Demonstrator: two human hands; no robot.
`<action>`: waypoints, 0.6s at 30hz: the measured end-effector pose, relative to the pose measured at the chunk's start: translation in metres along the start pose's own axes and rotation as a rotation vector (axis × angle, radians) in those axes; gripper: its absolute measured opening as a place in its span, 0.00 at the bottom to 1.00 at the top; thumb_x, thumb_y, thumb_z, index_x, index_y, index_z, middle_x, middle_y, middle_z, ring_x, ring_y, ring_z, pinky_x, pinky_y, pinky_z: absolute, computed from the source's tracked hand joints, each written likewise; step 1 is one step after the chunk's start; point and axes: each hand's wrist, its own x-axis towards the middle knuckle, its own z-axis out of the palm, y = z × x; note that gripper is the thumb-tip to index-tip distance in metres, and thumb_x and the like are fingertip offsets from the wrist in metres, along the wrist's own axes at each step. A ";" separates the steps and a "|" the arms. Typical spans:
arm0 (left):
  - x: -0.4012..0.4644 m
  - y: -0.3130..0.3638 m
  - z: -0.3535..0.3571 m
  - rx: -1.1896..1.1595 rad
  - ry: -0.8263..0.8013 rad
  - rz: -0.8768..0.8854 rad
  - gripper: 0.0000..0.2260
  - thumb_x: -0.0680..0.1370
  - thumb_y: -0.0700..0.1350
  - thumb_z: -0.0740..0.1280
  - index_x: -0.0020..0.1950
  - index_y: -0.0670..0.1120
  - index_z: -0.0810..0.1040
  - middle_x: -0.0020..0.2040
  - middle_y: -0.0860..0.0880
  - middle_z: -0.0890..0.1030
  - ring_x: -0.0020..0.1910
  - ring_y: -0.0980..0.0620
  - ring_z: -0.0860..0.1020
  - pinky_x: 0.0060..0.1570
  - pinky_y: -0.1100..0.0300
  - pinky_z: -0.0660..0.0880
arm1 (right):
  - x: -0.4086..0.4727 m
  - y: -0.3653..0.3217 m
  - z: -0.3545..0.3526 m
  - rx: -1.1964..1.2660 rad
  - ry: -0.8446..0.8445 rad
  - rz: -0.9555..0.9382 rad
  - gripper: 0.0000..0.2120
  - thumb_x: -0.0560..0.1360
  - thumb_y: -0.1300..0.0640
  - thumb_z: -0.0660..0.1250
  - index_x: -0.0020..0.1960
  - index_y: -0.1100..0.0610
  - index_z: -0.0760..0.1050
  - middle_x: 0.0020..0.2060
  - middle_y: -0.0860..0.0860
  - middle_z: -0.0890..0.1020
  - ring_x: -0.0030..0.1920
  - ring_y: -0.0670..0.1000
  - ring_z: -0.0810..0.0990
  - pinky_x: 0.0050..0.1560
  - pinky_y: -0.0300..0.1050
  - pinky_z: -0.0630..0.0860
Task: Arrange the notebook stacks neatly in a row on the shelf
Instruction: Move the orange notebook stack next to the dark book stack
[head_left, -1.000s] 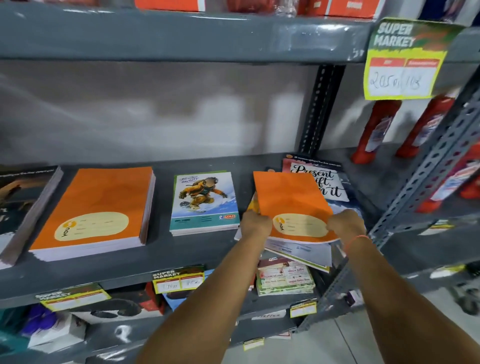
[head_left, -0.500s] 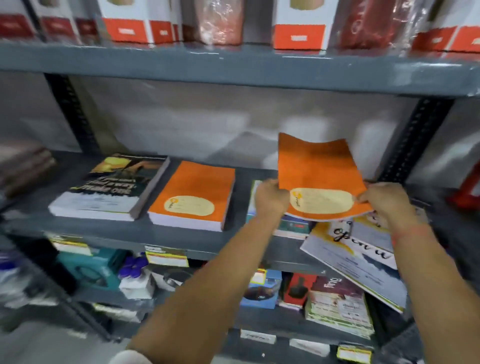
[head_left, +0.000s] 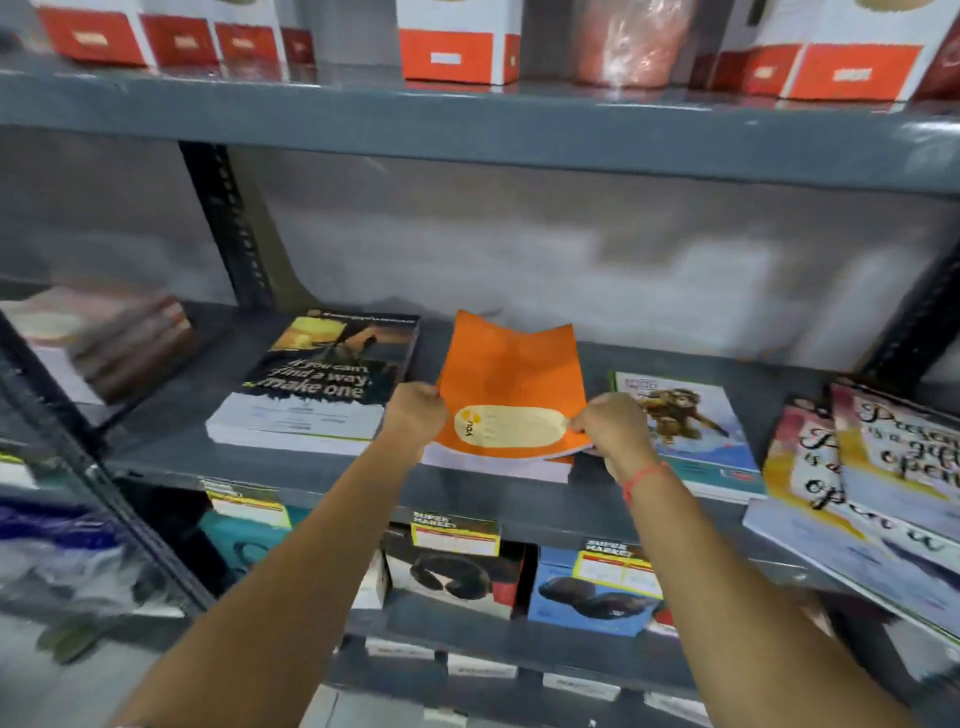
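Both hands pinch one orange notebook (head_left: 511, 384) by its near corners, left hand (head_left: 415, 415) and right hand (head_left: 610, 428) closed on it, lowering it onto the orange stack (head_left: 498, 465) on the shelf (head_left: 311, 470), probably to square the edges. The thin, glossy cover bows, its far corners curling up.

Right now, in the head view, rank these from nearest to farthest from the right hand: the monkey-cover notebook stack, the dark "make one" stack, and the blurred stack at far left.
From the right hand:
1. Monkey-cover notebook stack, just to its right.
2. Dark "make one" stack, left, beyond the orange notebook.
3. Blurred stack, far left, in the next bay.
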 end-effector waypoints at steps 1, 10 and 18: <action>0.004 -0.005 0.000 0.050 0.003 0.009 0.15 0.71 0.36 0.61 0.26 0.47 0.63 0.28 0.48 0.71 0.40 0.48 0.65 0.40 0.57 0.64 | -0.001 0.003 0.005 -0.038 0.008 0.005 0.15 0.65 0.69 0.67 0.25 0.59 0.66 0.24 0.54 0.70 0.28 0.53 0.70 0.25 0.41 0.63; 0.020 -0.016 -0.004 0.692 -0.002 0.145 0.13 0.75 0.38 0.58 0.55 0.39 0.77 0.62 0.39 0.73 0.60 0.40 0.73 0.58 0.47 0.72 | -0.006 0.013 0.035 -0.321 0.079 0.027 0.18 0.70 0.58 0.66 0.58 0.62 0.68 0.56 0.60 0.76 0.55 0.63 0.77 0.49 0.52 0.76; -0.002 0.011 0.009 1.053 0.023 0.272 0.17 0.75 0.37 0.60 0.63 0.39 0.71 0.68 0.39 0.65 0.67 0.38 0.63 0.63 0.46 0.68 | -0.021 0.013 0.011 -0.434 0.258 -0.155 0.14 0.74 0.54 0.64 0.58 0.59 0.70 0.59 0.59 0.73 0.57 0.61 0.76 0.48 0.49 0.73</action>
